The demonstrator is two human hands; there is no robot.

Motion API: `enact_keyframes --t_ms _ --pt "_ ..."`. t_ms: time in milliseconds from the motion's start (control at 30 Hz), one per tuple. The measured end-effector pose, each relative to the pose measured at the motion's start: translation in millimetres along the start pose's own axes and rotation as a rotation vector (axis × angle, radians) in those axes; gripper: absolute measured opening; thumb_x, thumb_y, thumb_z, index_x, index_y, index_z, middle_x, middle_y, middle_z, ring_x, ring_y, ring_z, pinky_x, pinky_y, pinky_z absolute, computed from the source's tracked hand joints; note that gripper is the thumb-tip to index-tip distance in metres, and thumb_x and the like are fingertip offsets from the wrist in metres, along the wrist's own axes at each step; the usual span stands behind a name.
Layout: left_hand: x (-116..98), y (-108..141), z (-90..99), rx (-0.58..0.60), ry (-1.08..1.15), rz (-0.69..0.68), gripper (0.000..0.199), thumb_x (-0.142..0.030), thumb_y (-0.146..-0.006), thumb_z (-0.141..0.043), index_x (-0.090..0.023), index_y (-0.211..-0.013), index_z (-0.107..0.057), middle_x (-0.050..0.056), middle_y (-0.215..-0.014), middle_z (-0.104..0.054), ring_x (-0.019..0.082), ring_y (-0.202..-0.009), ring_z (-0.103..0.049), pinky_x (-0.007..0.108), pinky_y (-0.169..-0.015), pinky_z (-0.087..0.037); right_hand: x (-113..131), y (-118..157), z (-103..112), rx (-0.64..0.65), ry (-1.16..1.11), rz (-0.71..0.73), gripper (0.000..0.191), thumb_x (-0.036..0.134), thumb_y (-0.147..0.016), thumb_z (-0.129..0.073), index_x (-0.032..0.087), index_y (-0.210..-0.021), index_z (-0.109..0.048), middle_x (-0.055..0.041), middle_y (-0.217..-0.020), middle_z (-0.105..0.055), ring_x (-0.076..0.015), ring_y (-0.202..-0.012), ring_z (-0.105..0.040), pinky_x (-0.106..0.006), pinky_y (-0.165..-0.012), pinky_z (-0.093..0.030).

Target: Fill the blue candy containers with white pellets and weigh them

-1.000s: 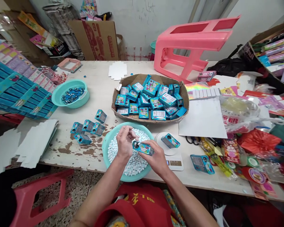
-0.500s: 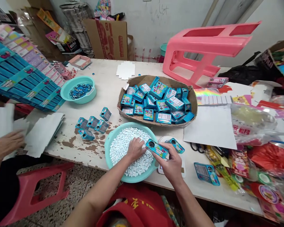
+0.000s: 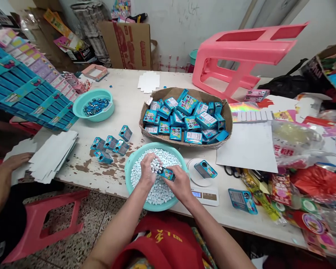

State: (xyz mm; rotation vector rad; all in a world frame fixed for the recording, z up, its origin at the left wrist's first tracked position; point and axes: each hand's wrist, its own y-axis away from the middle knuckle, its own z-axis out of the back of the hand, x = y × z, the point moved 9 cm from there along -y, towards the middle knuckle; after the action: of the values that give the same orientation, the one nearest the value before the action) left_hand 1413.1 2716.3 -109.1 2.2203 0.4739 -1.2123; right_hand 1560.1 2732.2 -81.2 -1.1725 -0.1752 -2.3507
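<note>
My left hand (image 3: 147,171) is closed around a heap of small white candies (image 3: 156,165) over the turquoise basin (image 3: 128,175), which is full of more of them. Against that heap, my right hand (image 3: 182,184) holds a small blue candy box (image 3: 167,173), its hole end covered by the candies. Another blue box (image 3: 206,169) sits on the round plate of a white kitchen scale (image 3: 215,201), right of the basin. Several blue boxes (image 3: 121,147) stand on the table to the left. A flattened-looking blue box (image 3: 242,201) lies at the right.
Behind the basin is a cardboard tray (image 3: 226,144) heaped with blue boxes. A turquoise bowl (image 3: 108,116) holds shiny blue pieces. At left, a co-worker's hand (image 3: 18,161) touches white card sheets (image 3: 52,157). A pink stool (image 3: 235,41), scissors (image 3: 232,172) and wrappers lie right.
My left hand has risen from the basin with a handful of candies. My right hand has brought the blue box left, from over the scale to the left hand above the basin.
</note>
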Motion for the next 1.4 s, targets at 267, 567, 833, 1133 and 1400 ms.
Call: enact_keyframes --t_ms 267,567,833,1133,1400 --pt "-16 0 -6.9 -0.064 0.081 -0.070 0.027 -0.033 -0.077 -0.063 -0.016 -0.061 -0.049 -0.002 -0.057 -0.051 0.012 -0.054 -0.055 0.025 -0.057 -0.045 12 -5 6 -0.005 -0.038 0.000 0.031 0.024 -0.071 -0.072 0.023 -0.100 -0.062 -0.0037 -0.095 -0.065 -0.0235 -0.093 -0.061 -0.035 -0.081 -0.045" --pt "-18 5 -20.6 -0.046 0.032 -0.052 0.027 -0.036 -0.077 -0.064 -0.017 -0.064 -0.050 -0.004 -0.054 -0.049 0.010 -0.050 -0.052 0.024 -0.054 -0.043 10 -6 11 -0.022 -0.098 -0.029 0.031 0.022 -0.070 -0.072 0.024 -0.099 -0.062 -0.0030 -0.093 -0.064 -0.0227 -0.092 -0.061 -0.034 -0.079 -0.047" --pt "-22 6 -25.4 -0.051 0.015 -0.078 0.028 -0.037 -0.075 -0.067 -0.017 -0.064 -0.049 -0.004 -0.057 -0.049 0.009 -0.051 -0.051 0.023 -0.053 -0.042 10 -6 18 -0.038 -0.075 -0.055 0.030 0.021 -0.070 -0.072 0.023 -0.098 -0.063 -0.0036 -0.092 -0.064 -0.0226 -0.091 -0.061 -0.033 -0.079 -0.047" --pt "-20 5 -24.0 -0.071 0.022 -0.083 0.033 -0.043 -0.075 -0.066 -0.017 -0.065 -0.049 -0.003 -0.059 -0.048 0.008 -0.050 -0.050 0.022 -0.050 -0.042 8 -6 17 -0.056 -0.086 -0.061 0.029 0.023 -0.070 -0.069 0.024 -0.099 -0.064 -0.0033 -0.093 -0.064 -0.0226 -0.092 -0.061 -0.034 -0.080 -0.047" --pt "-14 4 -26.0 -0.043 0.035 -0.028 0.034 -0.045 -0.077 -0.064 -0.016 -0.065 -0.049 -0.003 -0.056 -0.047 0.009 -0.048 -0.049 0.022 -0.047 -0.040 5 -7 15 -0.063 -0.116 -0.075 0.028 0.024 -0.070 -0.071 0.024 -0.098 -0.064 -0.0028 -0.091 -0.063 -0.0216 -0.090 -0.061 -0.033 -0.078 -0.047"
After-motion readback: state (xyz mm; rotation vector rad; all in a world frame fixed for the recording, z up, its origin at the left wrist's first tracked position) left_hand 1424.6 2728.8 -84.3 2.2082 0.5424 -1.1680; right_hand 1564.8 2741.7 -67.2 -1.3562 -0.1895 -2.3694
